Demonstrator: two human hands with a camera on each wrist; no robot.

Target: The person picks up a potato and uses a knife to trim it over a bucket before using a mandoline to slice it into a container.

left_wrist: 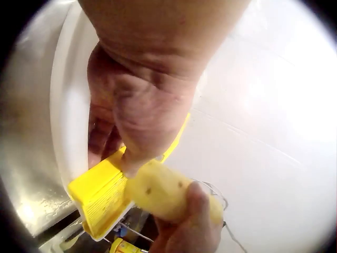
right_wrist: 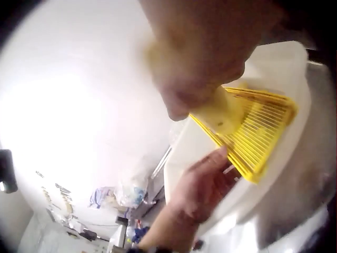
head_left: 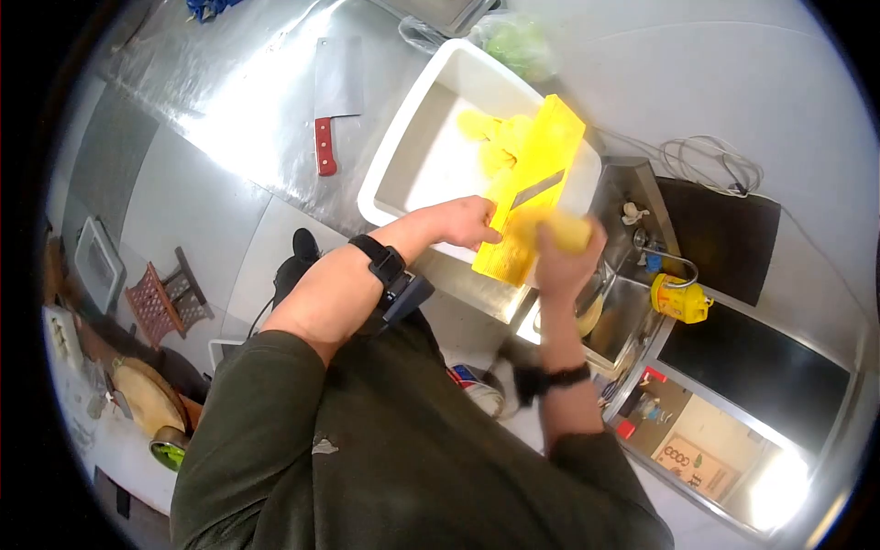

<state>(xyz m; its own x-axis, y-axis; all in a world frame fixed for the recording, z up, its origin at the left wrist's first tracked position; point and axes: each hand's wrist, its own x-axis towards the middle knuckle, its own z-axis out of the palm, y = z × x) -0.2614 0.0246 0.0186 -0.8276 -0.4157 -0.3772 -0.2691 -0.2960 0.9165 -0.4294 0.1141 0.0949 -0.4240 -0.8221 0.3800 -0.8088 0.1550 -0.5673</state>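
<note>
A yellow mandoline slicer point(head_left: 555, 137) with a slanted metal blade leans across the white plastic tub point(head_left: 392, 137). My left hand point(head_left: 466, 223) grips the slicer's side edge, its thumb on the face in the left wrist view. In my right hand point(head_left: 566, 268) is a peeled potato point(left_wrist: 163, 192), pale yellow with small dark spots, held against the ribbed lower part of the slicer; it is blurred in the head view. Yellow potato pieces point(head_left: 500, 137) lie inside the tub, partly hidden behind the slicer.
A cleaver point(head_left: 339, 87) with a red handle lies on the metal counter left of the tub. A clear bag of something green point(head_left: 518, 46) sits behind it. To the right are a sink point(head_left: 612, 316), a yellow container point(head_left: 680, 299) and a coiled white cable point(head_left: 710, 165).
</note>
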